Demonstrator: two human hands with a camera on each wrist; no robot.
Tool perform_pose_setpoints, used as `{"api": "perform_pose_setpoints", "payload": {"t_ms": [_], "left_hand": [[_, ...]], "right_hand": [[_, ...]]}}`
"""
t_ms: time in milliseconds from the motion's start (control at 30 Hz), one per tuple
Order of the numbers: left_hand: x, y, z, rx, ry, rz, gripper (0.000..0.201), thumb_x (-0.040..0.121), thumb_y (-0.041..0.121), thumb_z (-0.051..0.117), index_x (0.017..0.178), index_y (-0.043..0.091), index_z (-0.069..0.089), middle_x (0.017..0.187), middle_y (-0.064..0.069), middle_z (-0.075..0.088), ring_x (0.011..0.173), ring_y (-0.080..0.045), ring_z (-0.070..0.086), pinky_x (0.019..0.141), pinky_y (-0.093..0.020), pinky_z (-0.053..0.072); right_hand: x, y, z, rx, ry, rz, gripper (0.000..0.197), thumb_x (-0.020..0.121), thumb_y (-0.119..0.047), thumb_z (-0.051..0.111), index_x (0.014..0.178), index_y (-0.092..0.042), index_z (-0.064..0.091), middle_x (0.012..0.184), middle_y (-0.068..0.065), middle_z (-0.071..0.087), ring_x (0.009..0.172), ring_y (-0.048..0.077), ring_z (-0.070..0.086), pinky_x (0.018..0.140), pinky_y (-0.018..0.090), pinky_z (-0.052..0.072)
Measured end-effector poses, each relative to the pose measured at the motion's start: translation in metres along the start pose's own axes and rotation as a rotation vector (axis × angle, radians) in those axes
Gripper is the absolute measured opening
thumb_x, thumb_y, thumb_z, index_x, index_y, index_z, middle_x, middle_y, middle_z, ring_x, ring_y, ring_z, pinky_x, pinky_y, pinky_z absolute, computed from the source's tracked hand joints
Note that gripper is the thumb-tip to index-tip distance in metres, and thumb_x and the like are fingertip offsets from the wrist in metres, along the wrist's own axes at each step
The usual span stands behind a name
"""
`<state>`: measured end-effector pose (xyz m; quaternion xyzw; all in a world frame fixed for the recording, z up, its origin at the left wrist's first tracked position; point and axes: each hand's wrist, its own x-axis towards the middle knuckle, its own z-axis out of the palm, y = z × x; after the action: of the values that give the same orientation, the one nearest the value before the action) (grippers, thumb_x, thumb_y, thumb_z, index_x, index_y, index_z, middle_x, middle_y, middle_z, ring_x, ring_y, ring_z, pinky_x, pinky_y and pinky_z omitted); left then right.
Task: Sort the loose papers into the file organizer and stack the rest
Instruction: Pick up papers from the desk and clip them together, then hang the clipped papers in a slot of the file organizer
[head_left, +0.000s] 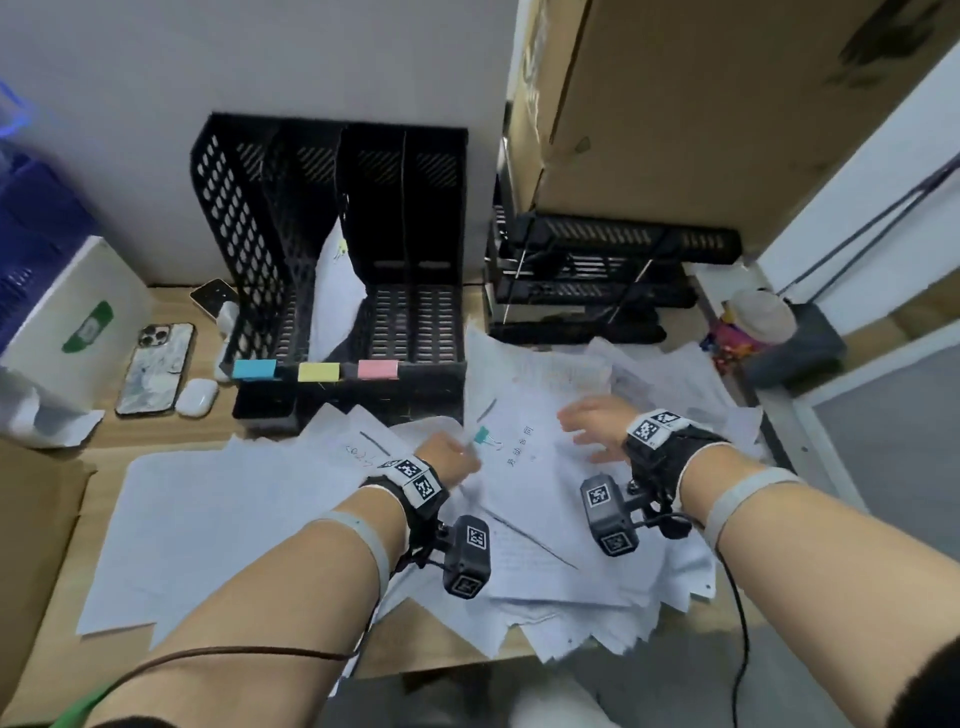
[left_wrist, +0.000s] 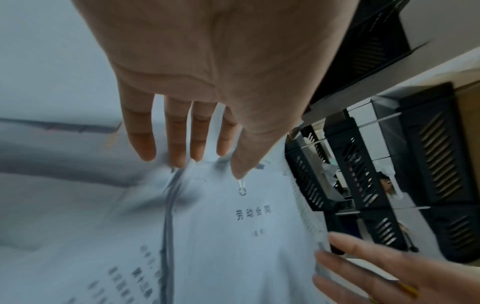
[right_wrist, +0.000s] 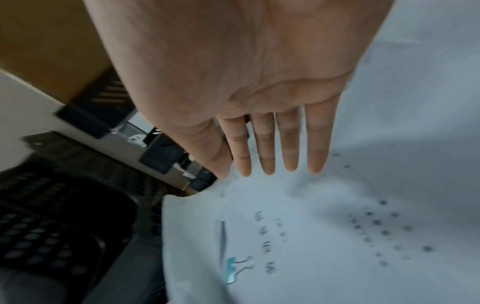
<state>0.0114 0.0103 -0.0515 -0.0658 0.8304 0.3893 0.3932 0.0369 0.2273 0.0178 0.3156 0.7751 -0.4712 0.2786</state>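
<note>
Now my left hand (left_wrist: 207, 82) lies on a clipped white paper bundle (head_left: 524, 467), fingers straight, by its teal binder clip (head_left: 483, 435), likely steadying it | my right hand (head_left: 592, 423) hovers flat, fingers extended, holding nothing | black mesh file organizer (head_left: 332, 249) stands just behind the loose white sheets (head_left: 208, 519).

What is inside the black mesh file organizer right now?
The black mesh file organizer holds one white paper sheet leaning in a middle slot. The two right slots show bare floors. The far-left slot's inside is hidden by its walls.
</note>
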Motion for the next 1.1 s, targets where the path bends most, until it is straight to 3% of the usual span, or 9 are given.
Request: {"api": "perform_pose_setpoints", "payload": {"t_ms": [133, 233, 333, 433, 600, 700, 833, 967, 1100], "left_hand": [[0.011, -0.009, 0.018, 0.104, 0.043, -0.121, 0.043, 0.080, 0.024, 0.070, 0.116, 0.003, 0.057, 0.082, -0.005, 0.060, 0.078, -0.022, 0.065, 0.068, -0.032, 0.056], [0.016, -0.011, 0.029, 0.164, 0.132, -0.132, 0.027, 0.075, 0.022, 0.072, 0.094, 0.011, 0.057, 0.074, -0.002, 0.055, 0.062, -0.017, 0.053, 0.053, -0.024, 0.041], [0.015, -0.012, 0.039, 0.129, 0.213, -0.121, 0.015, 0.075, 0.022, 0.070, 0.079, 0.017, 0.056, 0.077, -0.003, 0.060, 0.067, -0.021, 0.055, 0.058, -0.024, 0.043], [0.010, -0.011, 0.041, 0.059, 0.287, -0.107, 0.007, 0.080, 0.017, 0.069, 0.081, 0.021, 0.064, 0.087, -0.003, 0.069, 0.074, -0.024, 0.061, 0.066, -0.025, 0.044], [-0.011, -0.006, 0.026, -0.001, 0.378, -0.098, 0.017, 0.085, 0.011, 0.063, 0.092, 0.022, 0.073, 0.085, 0.000, 0.067, 0.081, -0.021, 0.061, 0.070, -0.021, 0.042], [-0.024, -0.006, 0.013, -0.146, 0.320, -0.057, 0.020, 0.084, 0.004, 0.059, 0.079, 0.020, 0.070, 0.079, -0.009, 0.071, 0.074, -0.029, 0.067, 0.073, -0.035, 0.060], [-0.054, -0.007, -0.010, -0.371, 0.284, -0.008, 0.023, 0.092, -0.004, 0.055, 0.078, 0.012, 0.065, 0.085, -0.019, 0.066, 0.070, -0.029, 0.064, 0.079, -0.052, 0.060], [-0.081, -0.021, -0.039, -0.534, 0.441, -0.019, 0.009, 0.092, -0.002, 0.056, 0.093, 0.003, 0.063, 0.092, -0.022, 0.062, 0.070, -0.030, 0.062, 0.066, -0.041, 0.062], [-0.098, -0.046, -0.067, -0.660, 0.490, -0.048, 0.028, 0.086, 0.005, 0.067, 0.114, 0.004, 0.061, 0.100, -0.023, 0.069, 0.084, -0.035, 0.069, 0.078, -0.051, 0.061]], "right_hand": [[0.014, 0.041, -0.010, -0.182, 0.006, 0.031, 0.044, 0.095, -0.023, 0.058, 0.138, -0.022, 0.052, 0.148, -0.002, 0.042, 0.131, 0.025, 0.044, 0.091, 0.042, 0.051], [0.028, 0.063, -0.007, -0.229, -0.029, 0.035, 0.054, 0.094, -0.020, 0.059, 0.144, -0.022, 0.042, 0.151, 0.000, 0.040, 0.124, 0.026, 0.049, 0.086, 0.039, 0.052], [0.044, 0.071, -0.010, -0.342, -0.036, 0.002, 0.060, 0.089, -0.020, 0.061, 0.145, -0.023, 0.038, 0.150, 0.005, 0.040, 0.119, 0.028, 0.054, 0.088, 0.042, 0.056], [0.056, 0.066, -0.021, -0.508, -0.014, -0.079, 0.063, 0.087, -0.023, 0.061, 0.145, -0.022, 0.036, 0.153, 0.009, 0.037, 0.124, 0.028, 0.053, 0.089, 0.028, 0.048], [0.061, 0.048, -0.029, -0.563, -0.017, -0.179, 0.073, 0.081, -0.029, 0.065, 0.146, -0.024, 0.032, 0.149, 0.010, 0.042, 0.126, 0.030, 0.054, 0.100, 0.034, 0.048], [0.058, 0.031, -0.027, -0.534, -0.043, -0.273, 0.076, 0.079, -0.034, 0.067, 0.146, -0.024, 0.032, 0.146, 0.007, 0.046, 0.124, 0.028, 0.054, 0.097, 0.032, 0.047], [0.048, -0.001, -0.016, -0.511, -0.110, -0.405, 0.035, 0.083, -0.025, 0.069, 0.115, -0.021, 0.055, 0.103, 0.006, 0.061, 0.082, 0.020, 0.059, 0.064, 0.025, 0.043], [0.037, -0.028, 0.008, -0.507, -0.165, -0.492, 0.013, 0.085, -0.012, 0.061, 0.084, 0.000, 0.065, 0.081, 0.004, 0.057, 0.077, 0.018, 0.052, 0.058, 0.025, 0.035], [0.018, -0.049, 0.038, -0.472, -0.180, -0.534, 0.011, 0.086, -0.008, 0.056, 0.086, -0.008, 0.067, 0.090, 0.013, 0.066, 0.080, 0.018, 0.054, 0.064, 0.023, 0.041]]}}
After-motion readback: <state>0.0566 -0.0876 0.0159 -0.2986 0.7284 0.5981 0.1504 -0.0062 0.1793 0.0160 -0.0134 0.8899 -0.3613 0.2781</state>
